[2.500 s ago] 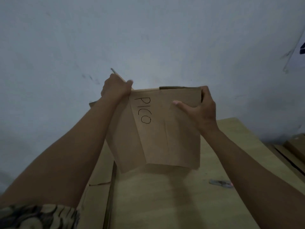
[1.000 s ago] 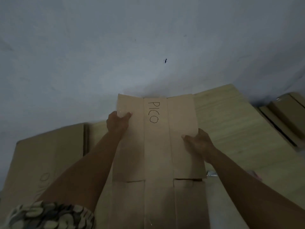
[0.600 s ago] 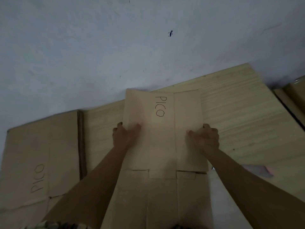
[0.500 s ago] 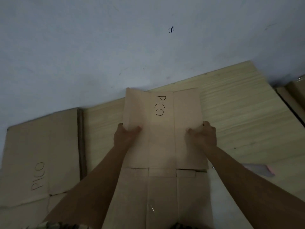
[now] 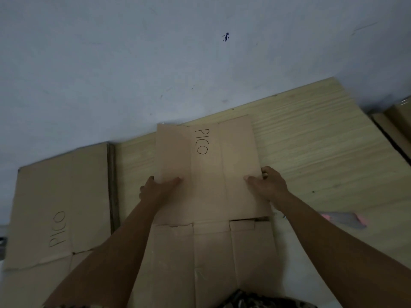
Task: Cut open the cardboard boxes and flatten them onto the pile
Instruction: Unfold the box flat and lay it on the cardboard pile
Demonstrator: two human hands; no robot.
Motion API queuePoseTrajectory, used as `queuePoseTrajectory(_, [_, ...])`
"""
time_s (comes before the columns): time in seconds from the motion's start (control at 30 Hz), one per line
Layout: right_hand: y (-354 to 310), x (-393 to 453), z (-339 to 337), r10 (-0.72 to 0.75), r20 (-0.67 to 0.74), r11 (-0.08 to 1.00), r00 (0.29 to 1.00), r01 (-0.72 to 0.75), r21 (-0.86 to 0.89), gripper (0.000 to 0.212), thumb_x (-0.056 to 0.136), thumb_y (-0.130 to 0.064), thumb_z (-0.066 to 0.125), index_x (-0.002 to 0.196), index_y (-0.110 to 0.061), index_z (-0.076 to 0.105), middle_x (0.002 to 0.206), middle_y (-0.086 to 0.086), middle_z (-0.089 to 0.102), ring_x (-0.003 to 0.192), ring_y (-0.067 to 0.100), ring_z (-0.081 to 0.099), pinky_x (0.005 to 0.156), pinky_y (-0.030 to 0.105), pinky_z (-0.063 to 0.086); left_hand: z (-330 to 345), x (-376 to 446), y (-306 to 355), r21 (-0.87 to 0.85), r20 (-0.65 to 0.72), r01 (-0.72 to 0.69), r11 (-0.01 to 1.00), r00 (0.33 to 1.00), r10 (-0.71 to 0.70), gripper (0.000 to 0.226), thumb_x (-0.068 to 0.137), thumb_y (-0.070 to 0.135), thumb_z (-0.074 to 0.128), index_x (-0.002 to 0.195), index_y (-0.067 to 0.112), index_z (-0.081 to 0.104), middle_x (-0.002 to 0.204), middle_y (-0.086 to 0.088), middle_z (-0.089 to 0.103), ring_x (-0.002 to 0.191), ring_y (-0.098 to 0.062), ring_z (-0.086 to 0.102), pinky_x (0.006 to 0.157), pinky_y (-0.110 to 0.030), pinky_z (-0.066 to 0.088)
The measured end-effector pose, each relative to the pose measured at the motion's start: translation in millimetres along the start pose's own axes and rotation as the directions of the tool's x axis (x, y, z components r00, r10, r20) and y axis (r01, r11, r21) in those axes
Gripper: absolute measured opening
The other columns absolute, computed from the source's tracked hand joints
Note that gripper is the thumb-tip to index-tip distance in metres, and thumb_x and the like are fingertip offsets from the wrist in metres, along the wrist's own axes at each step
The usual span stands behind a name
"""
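Flattened box (image 5: 213, 196): near end cut by bottom edge. Pink-grey object (image 5: 343, 220) right of it blurred, unidentifiable. Left hand (image 5: 155, 190) fingers hidden beneath.

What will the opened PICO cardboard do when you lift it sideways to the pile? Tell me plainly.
The opened cardboard looks thin, so probably light. Its crease lines and the slit near its middle suggest that it will fold or sag there. The left hand and right hand pinch opposite edges, which probably steadies it.
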State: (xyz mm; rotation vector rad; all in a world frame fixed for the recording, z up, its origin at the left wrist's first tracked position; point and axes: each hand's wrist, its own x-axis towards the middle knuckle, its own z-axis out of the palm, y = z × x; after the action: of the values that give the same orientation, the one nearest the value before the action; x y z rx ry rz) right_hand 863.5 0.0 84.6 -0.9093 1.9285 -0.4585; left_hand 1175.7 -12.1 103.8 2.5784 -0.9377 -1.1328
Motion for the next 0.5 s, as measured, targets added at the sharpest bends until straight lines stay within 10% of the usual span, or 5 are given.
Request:
queuePoseTrajectory(0.1, [-5, -6, 10, 0.001, -0.007, 0.999, 1.0, -0.001, -0.048, 0.048, 0.08, -0.048, 0.075, 0.118, -0.024, 0.06, 0.121, 0.01, 0.061, 0.108, 0.027, 0.06, 0.09, 0.031, 0.05, 7, -12, -17, 0.004, -0.055, 0.077, 0.997, 0.996, -0.077, 0.113, 0.064, 0.072, 0.081, 0.15, 0.016, 0.035, 0.149, -0.022, 0.034, 0.139, -0.042, 0.034, 0.114, -0.053, 0.035])
queuePoseTrajectory(0.3, [8, -22, 17, -0.02, 0.029, 1.0, 0.999, 0.02, -0.006, 0.066, 0.086, -0.055, 0.07, 0.133, -0.01, 0.057, 0.133, 0.008, 0.063, 0.122, 0.03, 0.059, 0.1, 0.032, 0.046, -7, -12, -51, -0.213, -0.032, 0.009, 0.977, 0.999, -0.016, 0.113, 0.046, 0.083, 0.08, 0.128, 0.007, 0.066, 0.123, -0.01, 0.069, 0.109, -0.032, 0.066, 0.097, -0.046, 0.055])
queuePoseTrajectory(0.5, [-3, -53, 17, -0.229, -0.033, 0.972, 0.973, 0.227, -0.053, 0.052, 0.093, -0.049, 0.063, 0.121, -0.007, 0.054, 0.119, 0.022, 0.064, 0.114, 0.04, 0.059, 0.088, 0.038, 0.045, -26, -51, -59, -0.23, -0.122, -0.296, 0.927, 0.954, 0.274, 0.055, 0.081, 0.058, 0.073, 0.107, 0.009, 0.074, 0.102, -0.006, 0.073, 0.096, -0.028, 0.069, 0.08, -0.035, 0.055])
